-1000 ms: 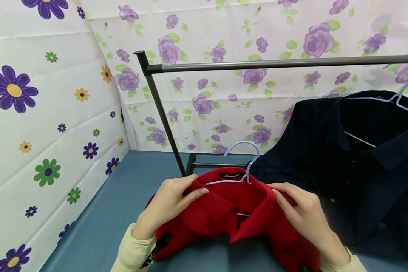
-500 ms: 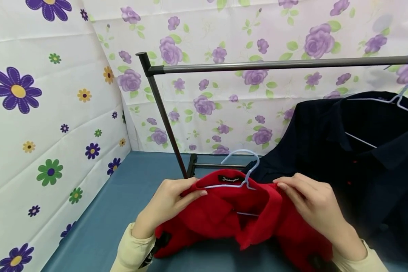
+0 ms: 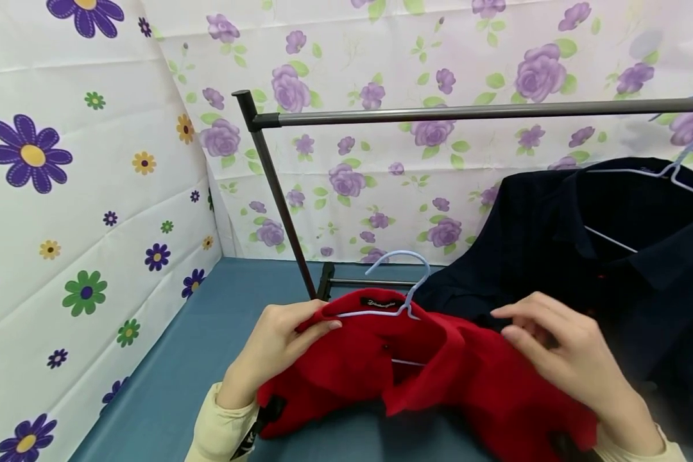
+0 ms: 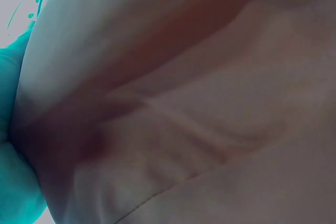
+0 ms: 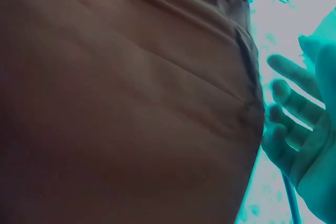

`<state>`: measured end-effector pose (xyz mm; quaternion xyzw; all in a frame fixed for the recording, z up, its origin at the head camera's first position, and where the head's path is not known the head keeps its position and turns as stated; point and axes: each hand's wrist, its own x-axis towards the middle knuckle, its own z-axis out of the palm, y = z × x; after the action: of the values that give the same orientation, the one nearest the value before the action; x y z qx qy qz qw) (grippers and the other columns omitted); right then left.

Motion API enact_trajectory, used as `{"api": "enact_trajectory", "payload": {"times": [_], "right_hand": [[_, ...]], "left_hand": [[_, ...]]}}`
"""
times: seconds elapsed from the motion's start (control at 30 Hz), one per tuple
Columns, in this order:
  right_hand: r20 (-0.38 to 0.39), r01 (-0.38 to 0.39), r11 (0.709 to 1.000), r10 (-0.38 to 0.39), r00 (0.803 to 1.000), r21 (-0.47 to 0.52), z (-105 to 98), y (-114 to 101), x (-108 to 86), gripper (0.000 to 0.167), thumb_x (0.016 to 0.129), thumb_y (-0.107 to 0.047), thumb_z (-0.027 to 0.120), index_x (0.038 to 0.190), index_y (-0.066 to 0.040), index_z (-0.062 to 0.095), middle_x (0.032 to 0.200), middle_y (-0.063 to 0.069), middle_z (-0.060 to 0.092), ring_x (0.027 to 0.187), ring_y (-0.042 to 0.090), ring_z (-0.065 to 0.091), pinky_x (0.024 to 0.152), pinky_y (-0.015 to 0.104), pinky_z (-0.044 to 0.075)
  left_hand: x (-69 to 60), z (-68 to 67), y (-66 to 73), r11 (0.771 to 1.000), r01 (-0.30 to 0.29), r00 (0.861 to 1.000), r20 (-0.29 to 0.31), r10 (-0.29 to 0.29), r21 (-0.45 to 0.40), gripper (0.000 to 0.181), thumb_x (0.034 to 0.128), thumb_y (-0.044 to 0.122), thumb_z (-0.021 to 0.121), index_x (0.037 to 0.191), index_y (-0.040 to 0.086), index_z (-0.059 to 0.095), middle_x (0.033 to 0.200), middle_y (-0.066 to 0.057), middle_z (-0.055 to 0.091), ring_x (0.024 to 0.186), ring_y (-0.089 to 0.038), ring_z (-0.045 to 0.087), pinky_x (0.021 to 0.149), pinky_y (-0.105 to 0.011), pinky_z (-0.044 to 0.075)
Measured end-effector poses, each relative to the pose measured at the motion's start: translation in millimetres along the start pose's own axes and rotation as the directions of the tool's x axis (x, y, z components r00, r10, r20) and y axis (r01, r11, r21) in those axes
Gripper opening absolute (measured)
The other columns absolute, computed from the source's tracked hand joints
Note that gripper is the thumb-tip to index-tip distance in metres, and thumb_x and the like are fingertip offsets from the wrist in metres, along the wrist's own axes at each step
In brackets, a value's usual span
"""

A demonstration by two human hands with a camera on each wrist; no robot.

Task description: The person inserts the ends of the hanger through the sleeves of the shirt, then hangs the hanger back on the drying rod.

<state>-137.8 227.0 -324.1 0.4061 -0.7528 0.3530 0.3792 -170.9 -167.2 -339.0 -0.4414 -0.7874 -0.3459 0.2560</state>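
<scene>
A red collared shirt (image 3: 352, 366) hangs on a pale blue hanger (image 3: 401, 253), whose hook rises above the collar. My left hand (image 3: 271, 350) pinches the collar's left side between thumb and fingers. Off the shirt's right shoulder, my right hand (image 3: 566, 353) is apart from the cloth, its fingers loosely curved and holding nothing. In the right wrist view that hand (image 5: 304, 124) appears beside the shirt fabric (image 5: 136, 103) with its fingers spread. Shirt fabric (image 4: 210, 103) fills most of the left wrist view, where the left fingertips cannot be made out.
A dark metal clothes rack (image 3: 468, 111) spans the back, with its left post (image 3: 280, 205) slanting down to the blue surface (image 3: 254, 282). On the right a navy shirt (image 3: 531, 244) hangs from another hanger (image 3: 675, 170). Flowered sheets (image 3: 346, 70) enclose the back and left.
My right hand has let go of the shirt's right shoulder area and moved right, away from the cloth. The left hand keeps its pinch, and the shirt has shifted slightly left.
</scene>
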Motion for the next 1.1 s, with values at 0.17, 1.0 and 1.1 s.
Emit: {"api": "enact_trajectory", "payload": {"times": [0.17,1.0,1.1], "right_hand": [[0.071,0.056,0.998,-0.059,0.996,0.039,6.2,2.8,-5.6,0.027,0.095,-0.032,0.072,0.105,-0.008,0.076,0.09,-0.001,0.066,0.076,0.0,0.05,0.058,0.013,0.041],[0.035,-0.003,1.0,0.004,0.999,-0.031,12.7,16.4,-16.1,0.031,0.104,-0.032,0.056,0.101,-0.007,0.074,0.084,-0.005,0.065,0.072,-0.005,0.048,0.06,0.012,0.042],[-0.005,0.054,0.996,-0.054,0.999,-0.066,11.8,10.1,-6.6,0.039,0.105,-0.033,0.053,0.097,0.0,0.073,0.083,0.0,0.065,0.069,-0.003,0.048,0.059,0.011,0.043]], "left_hand": [[0.8,-0.1,0.7,1.0,0.026,0.999,-0.019,-0.027,-0.014,0.013,0.0888,0.008,0.077,0.093,0.017,0.068,0.08,0.007,0.066,0.057,0.0,0.046,0.054,-0.013,0.04],[-3.6,-4.0,-4.3,0.998,0.054,0.996,-0.064,-0.056,-0.026,0.023,0.0852,0.0,0.078,0.102,0.014,0.073,0.089,0.004,0.072,0.07,-0.004,0.063,0.065,-0.018,0.051],[-4.5,-4.7,-5.5,0.998,0.059,0.997,-0.049,-0.061,-0.038,0.025,0.085,0.0,0.078,0.105,0.014,0.074,0.094,0.003,0.074,0.075,-0.005,0.066,0.068,-0.018,0.053]]}}
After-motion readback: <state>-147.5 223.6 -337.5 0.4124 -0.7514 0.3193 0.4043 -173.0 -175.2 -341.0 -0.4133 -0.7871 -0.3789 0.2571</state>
